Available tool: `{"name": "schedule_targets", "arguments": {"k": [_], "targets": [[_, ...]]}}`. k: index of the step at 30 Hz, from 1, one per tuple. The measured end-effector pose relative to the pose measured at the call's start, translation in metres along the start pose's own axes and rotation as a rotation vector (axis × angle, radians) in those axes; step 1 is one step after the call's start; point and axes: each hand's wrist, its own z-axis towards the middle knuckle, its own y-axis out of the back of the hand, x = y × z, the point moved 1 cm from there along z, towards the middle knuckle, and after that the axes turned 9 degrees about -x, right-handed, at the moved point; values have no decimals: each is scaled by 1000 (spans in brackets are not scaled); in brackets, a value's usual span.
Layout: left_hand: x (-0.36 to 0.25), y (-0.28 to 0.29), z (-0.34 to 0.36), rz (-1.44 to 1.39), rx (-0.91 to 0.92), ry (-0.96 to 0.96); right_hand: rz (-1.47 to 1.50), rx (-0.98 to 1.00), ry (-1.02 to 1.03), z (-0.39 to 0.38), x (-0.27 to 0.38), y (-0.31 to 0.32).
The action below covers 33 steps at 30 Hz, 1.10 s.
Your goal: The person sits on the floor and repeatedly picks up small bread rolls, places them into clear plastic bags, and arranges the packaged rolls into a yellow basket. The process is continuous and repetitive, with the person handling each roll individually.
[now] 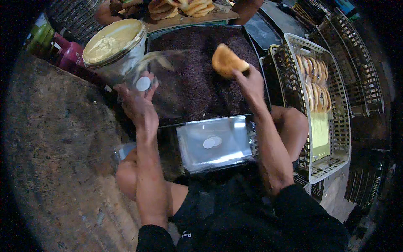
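My left hand [136, 101] holds up a clear plastic bag [168, 80] with a round white sticker [143, 83], its mouth turned to the right. My right hand [250, 82] grips a golden folded pancake [226, 61] a little right of the bag's mouth. Both are above a large dark tray filled with chocolate sprinkles [197, 96]. A stack of clear bags [216, 143] with white stickers lies in front of me over my lap.
A tub of pale yellow spread [113, 44] stands at the tray's left. More pancakes [180, 7] lie on a board at the back. A white basket [331, 159] on the right holds bagged pancakes [315, 80]. Dark wire baskets [361, 63] stand beyond. Another person's hand [103, 12] shows at the top.
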Motion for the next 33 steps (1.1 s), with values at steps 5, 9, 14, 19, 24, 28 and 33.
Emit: {"name": "schedule_targets", "arguments": {"k": [5,9,14,19,24,28,33], "targets": [[5,-20,-27,191,125,-35,-439,181,260,-47,-17,56],[18,-9,-28,261,110,-9,-3,166,139,-30,-21,51],[19,5,-20,351,171,-104,581,310,-219,-47,25,173],[5,-23,-66,331,507,-13,562,399,-187,-48,57,144],[2,-30,-93,149,474,223,701,467,-51,-58,84,89],[3,-17,-68,-70,332,480,353,-79,712,-91,108,70],[22,-19,-72,178,323,396,147,-208,806,-77,129,86]]}}
